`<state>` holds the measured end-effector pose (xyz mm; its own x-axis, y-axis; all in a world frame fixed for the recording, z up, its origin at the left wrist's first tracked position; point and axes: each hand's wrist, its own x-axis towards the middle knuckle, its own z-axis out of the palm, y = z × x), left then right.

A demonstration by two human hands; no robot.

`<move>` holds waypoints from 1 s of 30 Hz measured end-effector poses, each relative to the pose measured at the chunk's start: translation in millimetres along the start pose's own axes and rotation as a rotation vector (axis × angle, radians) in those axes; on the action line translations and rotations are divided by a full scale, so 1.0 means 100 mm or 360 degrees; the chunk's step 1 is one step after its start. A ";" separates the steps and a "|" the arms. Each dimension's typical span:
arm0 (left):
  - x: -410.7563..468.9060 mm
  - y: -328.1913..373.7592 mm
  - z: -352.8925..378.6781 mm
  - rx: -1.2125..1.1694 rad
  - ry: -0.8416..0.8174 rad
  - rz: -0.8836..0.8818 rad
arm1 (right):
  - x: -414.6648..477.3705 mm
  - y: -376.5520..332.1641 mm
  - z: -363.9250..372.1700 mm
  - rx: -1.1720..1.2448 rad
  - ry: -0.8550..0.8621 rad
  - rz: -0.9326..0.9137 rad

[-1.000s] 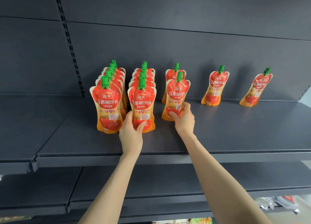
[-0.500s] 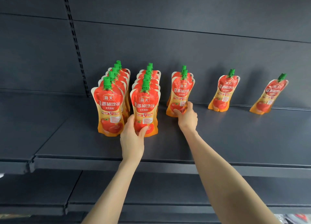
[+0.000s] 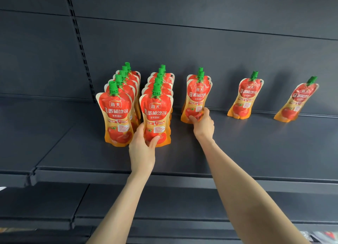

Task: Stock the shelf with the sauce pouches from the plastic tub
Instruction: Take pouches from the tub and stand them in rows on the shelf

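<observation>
**Desk:** Where do things stand at the dark grey metal shelf (image 3: pixel 256 152)?

**Photographer:** Both hands are closed on stock. The left hand (image 3: pixel 141 152) wraps the base of the front red-and-orange, green-capped sauce pouch (image 3: pixel 156 113) of the middle row, thumb across its face. The right hand (image 3: pixel 203 124) curls round the foot of the third-row pouch (image 3: pixel 197 95), which has one more behind it. The plastic tub is out of view.

**Desk:** What could go wrong?

**Photographer:** These soft pouches stand on narrow bases. A push from the left hand could topple the tight file behind it, or knock the left row (image 3: pixel 116 115) just beside. If the right hand lets go before its pouch settles, that one may end up tilted like the lone pouch (image 3: pixel 246 99) and the far-right pouch (image 3: pixel 296 101).
</observation>
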<state>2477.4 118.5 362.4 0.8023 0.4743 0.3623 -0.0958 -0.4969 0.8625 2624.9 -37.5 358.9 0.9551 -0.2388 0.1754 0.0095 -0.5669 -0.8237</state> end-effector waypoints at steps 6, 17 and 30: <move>-0.01 0.02 -0.02 0.0014 -0.0033 -0.0021 | -0.07 -0.02 -0.03 0.0055 0.0005 0.0024; 0.03 -0.01 -0.09 -0.0061 -0.0138 -0.0031 | -0.63 0.00 -0.21 0.0287 0.0029 -0.0146; 0.05 -0.04 -0.17 0.0007 -0.0268 -0.0001 | -1.07 -0.15 -0.10 0.0171 -0.0487 -0.0572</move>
<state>2471.7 135.0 366.9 0.8899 0.3462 0.2969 -0.0927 -0.5001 0.8610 2519.7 -11.9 357.7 0.9289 0.2090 0.3056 0.3698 -0.4825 -0.7940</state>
